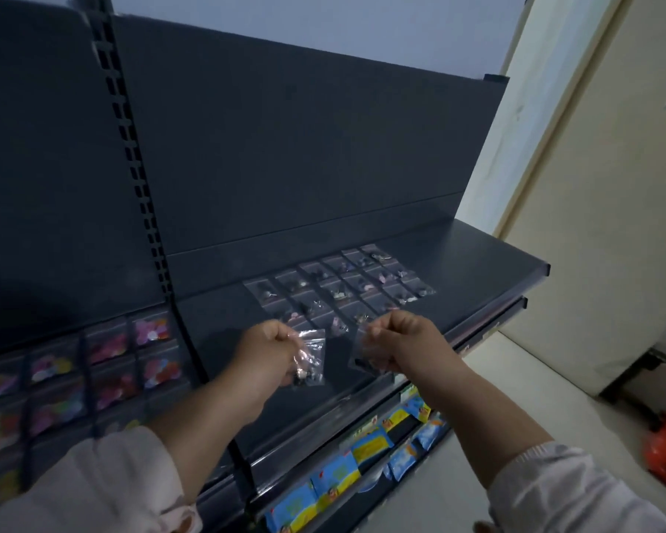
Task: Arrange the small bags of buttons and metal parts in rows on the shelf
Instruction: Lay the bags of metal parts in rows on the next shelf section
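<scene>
Head view. Landmark: the grid of small clear bags point(339, 286) lying flat on the dark shelf point(477, 263). The grid runs in slanted rows, bags edge to edge, each with a few dark or pale parts inside; contents too small to name. Left hand point(272, 350), just in front of the grid's near-left corner, pinches one clear bag point(311, 357) by its upper edge; the bag hangs with dark and pale pieces gathered at the bottom. Right hand point(395, 340), just in front of the grid's near edge, has its fingers curled round a second clear bag point(362, 355), dark pieces low in it. Both bags are off the shelf surface and near each other. Judgement: task well under way. The back rows look full; the nearest row looks partly filled, with parts of it hidden by the hands. These two bags are left to lay down. Bare shelf lies left and right of the grid. Whether more bags wait out of view: cannot tell.
</scene>
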`<state>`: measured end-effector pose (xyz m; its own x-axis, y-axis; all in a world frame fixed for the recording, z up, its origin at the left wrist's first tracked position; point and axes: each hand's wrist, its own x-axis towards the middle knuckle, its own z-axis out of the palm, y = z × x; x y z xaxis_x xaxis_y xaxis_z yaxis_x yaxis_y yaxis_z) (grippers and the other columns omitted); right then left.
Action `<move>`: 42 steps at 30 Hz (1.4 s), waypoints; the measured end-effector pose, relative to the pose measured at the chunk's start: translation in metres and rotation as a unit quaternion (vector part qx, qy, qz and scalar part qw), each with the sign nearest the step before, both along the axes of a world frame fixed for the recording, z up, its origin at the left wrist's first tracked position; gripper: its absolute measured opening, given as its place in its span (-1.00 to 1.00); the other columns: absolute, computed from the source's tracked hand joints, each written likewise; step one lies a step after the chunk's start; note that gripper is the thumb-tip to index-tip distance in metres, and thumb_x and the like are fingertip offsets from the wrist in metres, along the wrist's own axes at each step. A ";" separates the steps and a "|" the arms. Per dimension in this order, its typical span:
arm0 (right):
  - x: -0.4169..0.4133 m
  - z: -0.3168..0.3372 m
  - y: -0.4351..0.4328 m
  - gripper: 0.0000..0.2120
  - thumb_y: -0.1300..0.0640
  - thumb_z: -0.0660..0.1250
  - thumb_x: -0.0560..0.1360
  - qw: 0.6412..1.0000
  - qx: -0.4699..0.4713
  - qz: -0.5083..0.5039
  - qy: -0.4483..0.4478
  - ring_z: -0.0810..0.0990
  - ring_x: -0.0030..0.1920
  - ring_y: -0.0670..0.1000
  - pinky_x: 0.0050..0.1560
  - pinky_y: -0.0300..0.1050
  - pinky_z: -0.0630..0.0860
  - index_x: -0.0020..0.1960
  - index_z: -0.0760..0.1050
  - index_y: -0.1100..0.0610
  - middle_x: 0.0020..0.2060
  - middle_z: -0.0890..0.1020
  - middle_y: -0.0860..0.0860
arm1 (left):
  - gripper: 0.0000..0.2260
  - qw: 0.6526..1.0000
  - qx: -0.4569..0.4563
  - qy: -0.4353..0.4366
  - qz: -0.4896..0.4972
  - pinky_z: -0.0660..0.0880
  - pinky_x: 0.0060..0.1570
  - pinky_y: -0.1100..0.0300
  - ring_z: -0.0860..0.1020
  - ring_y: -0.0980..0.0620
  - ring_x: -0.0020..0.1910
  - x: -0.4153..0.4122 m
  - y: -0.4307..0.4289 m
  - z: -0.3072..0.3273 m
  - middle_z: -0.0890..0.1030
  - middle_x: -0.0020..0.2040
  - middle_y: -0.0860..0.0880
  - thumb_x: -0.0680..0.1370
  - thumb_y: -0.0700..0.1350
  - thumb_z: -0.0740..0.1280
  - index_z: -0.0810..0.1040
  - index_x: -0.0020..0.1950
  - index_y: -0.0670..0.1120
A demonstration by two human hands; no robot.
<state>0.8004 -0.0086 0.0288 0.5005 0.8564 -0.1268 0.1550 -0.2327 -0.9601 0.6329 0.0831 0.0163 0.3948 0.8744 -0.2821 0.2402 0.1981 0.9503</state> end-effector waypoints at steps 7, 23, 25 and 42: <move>0.040 -0.013 0.047 -0.82 0.26 0.23 0.55 0.992 -0.036 0.120 -0.012 0.49 -0.42 0.01 -0.39 -0.16 0.44 -0.22 0.46 0.14 -0.36 0.57 0.09 | -0.82 0.997 -0.039 0.026 0.053 0.47 -0.31 0.20 0.46 0.03 -0.36 0.020 0.008 -0.025 0.52 -0.30 -0.07 0.56 -0.29 0.22 0.49 -0.22 -0.11; 0.088 -0.040 0.085 -0.88 0.23 0.25 0.55 0.912 -0.098 0.373 -0.139 0.49 -0.33 -0.21 -0.28 -0.33 0.49 -0.08 0.53 0.07 -0.26 0.58 -0.07 | -0.84 0.971 0.014 0.123 0.202 0.42 -0.38 0.28 0.53 0.06 -0.39 0.077 -0.017 -0.042 0.64 -0.27 -0.02 0.53 -0.25 0.28 0.53 -0.23 -0.07; 0.092 -0.045 0.085 -0.84 0.21 0.25 0.55 0.895 -0.061 0.377 -0.230 0.56 -0.19 -0.19 -0.06 -0.23 0.54 0.05 0.55 0.03 -0.12 0.63 -0.08 | -0.85 0.957 0.084 0.212 0.178 0.41 -0.34 0.29 0.54 0.13 -0.30 0.078 -0.020 -0.039 0.60 -0.23 0.05 0.55 -0.17 0.28 0.51 -0.19 0.04; 0.110 -0.065 0.070 -0.84 0.16 0.28 0.51 0.778 0.094 0.461 -0.417 0.43 0.06 0.01 0.02 -0.23 0.39 0.05 0.59 0.05 0.00 0.60 -0.03 | -0.84 0.833 0.342 0.434 -0.007 0.42 -0.03 0.15 0.43 0.03 -0.01 0.083 -0.036 -0.059 0.54 -0.02 -0.01 0.58 -0.12 0.20 0.58 -0.04 -0.08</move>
<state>0.9100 0.0610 -0.0365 -0.4966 0.8640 0.0831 0.7595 0.4789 -0.4403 0.7161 0.0466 -0.0423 0.3127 0.9449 0.0970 0.8940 -0.3273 0.3061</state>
